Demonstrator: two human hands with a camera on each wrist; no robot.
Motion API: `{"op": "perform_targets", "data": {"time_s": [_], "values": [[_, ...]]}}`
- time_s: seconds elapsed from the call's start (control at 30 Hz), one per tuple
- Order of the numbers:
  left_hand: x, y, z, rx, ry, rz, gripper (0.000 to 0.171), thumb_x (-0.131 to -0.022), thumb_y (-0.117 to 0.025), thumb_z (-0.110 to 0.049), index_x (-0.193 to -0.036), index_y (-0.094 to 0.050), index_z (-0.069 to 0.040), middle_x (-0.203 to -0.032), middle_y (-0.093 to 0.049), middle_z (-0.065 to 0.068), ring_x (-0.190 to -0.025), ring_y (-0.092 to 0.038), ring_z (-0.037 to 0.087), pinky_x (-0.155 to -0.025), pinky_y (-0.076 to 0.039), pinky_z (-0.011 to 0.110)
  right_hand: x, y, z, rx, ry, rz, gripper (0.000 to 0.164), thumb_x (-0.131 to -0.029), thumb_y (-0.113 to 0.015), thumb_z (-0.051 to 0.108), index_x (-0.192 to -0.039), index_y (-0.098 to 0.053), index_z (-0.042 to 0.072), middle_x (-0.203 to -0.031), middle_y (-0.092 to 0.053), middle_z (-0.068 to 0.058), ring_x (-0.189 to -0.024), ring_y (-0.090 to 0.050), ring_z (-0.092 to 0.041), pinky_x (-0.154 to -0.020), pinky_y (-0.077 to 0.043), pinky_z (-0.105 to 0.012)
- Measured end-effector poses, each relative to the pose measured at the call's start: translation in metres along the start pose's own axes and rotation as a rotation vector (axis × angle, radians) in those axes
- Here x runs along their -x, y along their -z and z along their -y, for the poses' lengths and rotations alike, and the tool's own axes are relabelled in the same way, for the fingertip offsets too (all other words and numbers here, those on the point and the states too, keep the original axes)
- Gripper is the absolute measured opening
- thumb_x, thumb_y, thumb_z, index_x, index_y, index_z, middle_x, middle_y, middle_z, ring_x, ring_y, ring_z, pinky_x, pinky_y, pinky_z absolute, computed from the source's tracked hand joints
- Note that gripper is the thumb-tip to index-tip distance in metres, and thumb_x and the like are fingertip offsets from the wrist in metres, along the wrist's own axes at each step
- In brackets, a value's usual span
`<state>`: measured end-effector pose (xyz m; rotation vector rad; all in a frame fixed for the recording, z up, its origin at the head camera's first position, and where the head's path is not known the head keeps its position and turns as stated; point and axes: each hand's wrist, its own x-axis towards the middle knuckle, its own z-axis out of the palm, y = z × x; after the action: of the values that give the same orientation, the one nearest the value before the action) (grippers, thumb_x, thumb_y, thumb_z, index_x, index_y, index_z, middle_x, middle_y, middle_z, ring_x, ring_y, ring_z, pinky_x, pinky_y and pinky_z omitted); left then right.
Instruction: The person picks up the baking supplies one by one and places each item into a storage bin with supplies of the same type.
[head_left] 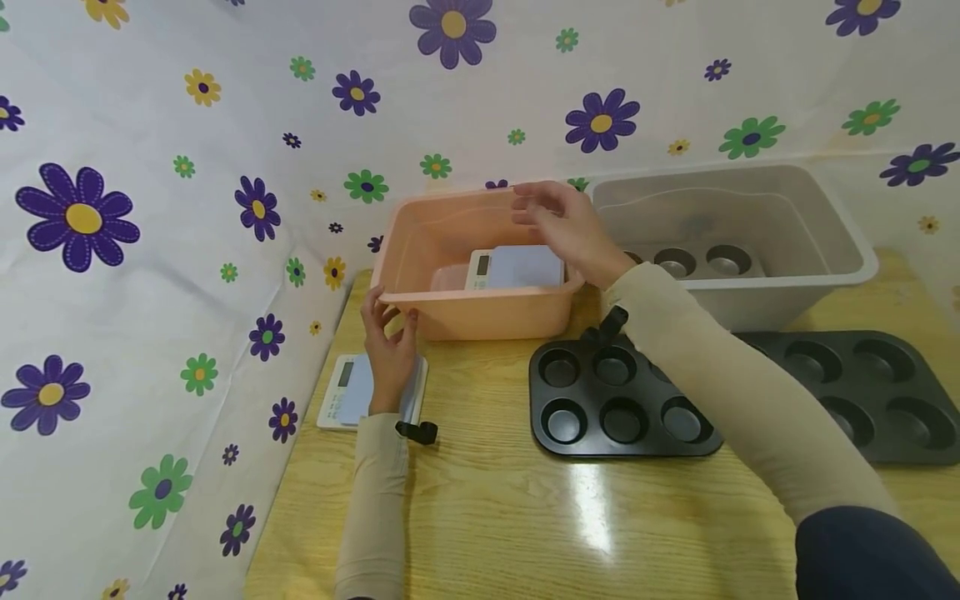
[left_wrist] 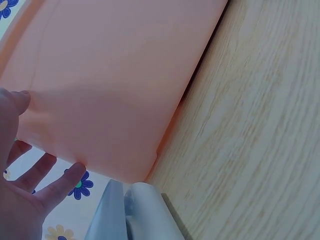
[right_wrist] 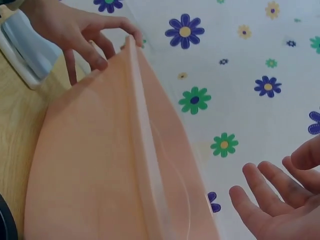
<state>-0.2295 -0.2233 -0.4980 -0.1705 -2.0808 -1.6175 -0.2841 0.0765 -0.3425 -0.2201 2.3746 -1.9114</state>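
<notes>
At the front left corner of a peach plastic bin [head_left: 495,321], my left hand [head_left: 390,358] grips the corner, thumb on the front wall and fingers round the side, as the left wrist view shows. Inside the bin lies a white kitchen scale [head_left: 525,267] with a pale blue platform. My right hand [head_left: 566,229] hovers over the bin's right end, its fingers loosely bent; the right wrist view shows nothing in the palm. Beneath my left forearm and hand, a second kitchen scale [head_left: 352,392] lies on the table, partly covered.
A grey bin [head_left: 750,304] with a muffin pan [head_left: 727,260] inside stands right of the peach one. In front lie two dark muffin pans, one nearer [head_left: 592,442] and one further right [head_left: 885,417], partly behind my right sleeve. A flowered cloth [head_left: 225,133] backs the wooden table [head_left: 480,517].
</notes>
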Motion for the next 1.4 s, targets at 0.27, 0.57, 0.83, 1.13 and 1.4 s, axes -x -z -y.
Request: {"op": "perform_targets", "data": {"time_s": [0.27,0.57,0.83,1.13,1.4], "values": [[0.001,0.0,0.001,-0.006,-0.001,-0.008,0.06,-0.107,-0.067,-0.002,-0.158,-0.035,-0.004,-0.157,-0.051,0.036,-0.132,-0.058,0.058,-0.099,-0.052,0.083,0.021,-0.012,-0.011,0.078,0.197,-0.001,0.037,-0.114,-0.049,0.009,-0.148,-0.063,0.008,-0.147,-0.066,-0.016,-0.136,-0.066,-0.032,-0.122,-0.052,-0.049],[0.002,-0.002,0.0,-0.015,0.003,-0.003,0.06,-0.108,-0.066,-0.003,-0.158,-0.034,-0.005,-0.156,-0.051,0.037,-0.132,-0.058,0.056,-0.1,-0.053,0.081,0.045,-0.024,-0.025,0.182,0.3,-0.032,0.029,-0.11,-0.056,0.011,-0.133,-0.072,0.007,-0.121,-0.078,-0.013,-0.094,-0.074,-0.032,-0.084,-0.059,-0.033],[0.0,-0.001,0.005,-0.032,-0.006,0.005,0.059,-0.108,-0.064,-0.001,-0.158,-0.033,-0.004,-0.157,-0.05,0.036,-0.133,-0.059,0.056,-0.099,-0.054,0.081,0.065,-0.045,-0.046,0.185,0.312,0.062,0.024,-0.11,-0.057,0.008,-0.128,-0.072,0.006,-0.107,-0.08,-0.013,-0.088,-0.073,-0.033,-0.068,-0.054,-0.031],[-0.006,0.002,0.029,-0.063,0.012,-0.02,0.059,-0.11,-0.063,-0.006,-0.16,-0.037,-0.018,-0.157,-0.057,0.021,-0.132,-0.065,0.042,-0.097,-0.06,0.073,0.079,-0.086,-0.073,0.414,0.379,0.118,0.024,-0.111,-0.059,0.014,-0.127,-0.074,0.005,-0.106,-0.081,-0.006,-0.09,-0.074,-0.018,-0.078,-0.062,-0.036],[-0.003,0.001,0.027,-0.059,0.031,-0.026,0.058,-0.11,-0.061,-0.002,-0.161,-0.037,-0.017,-0.157,-0.057,0.023,-0.131,-0.065,0.042,-0.096,-0.06,0.073,0.079,-0.118,-0.087,0.519,0.397,0.153,0.022,-0.109,-0.062,0.015,-0.126,-0.075,0.01,-0.102,-0.081,-0.003,-0.084,-0.073,-0.013,-0.071,-0.059,-0.028]]}}
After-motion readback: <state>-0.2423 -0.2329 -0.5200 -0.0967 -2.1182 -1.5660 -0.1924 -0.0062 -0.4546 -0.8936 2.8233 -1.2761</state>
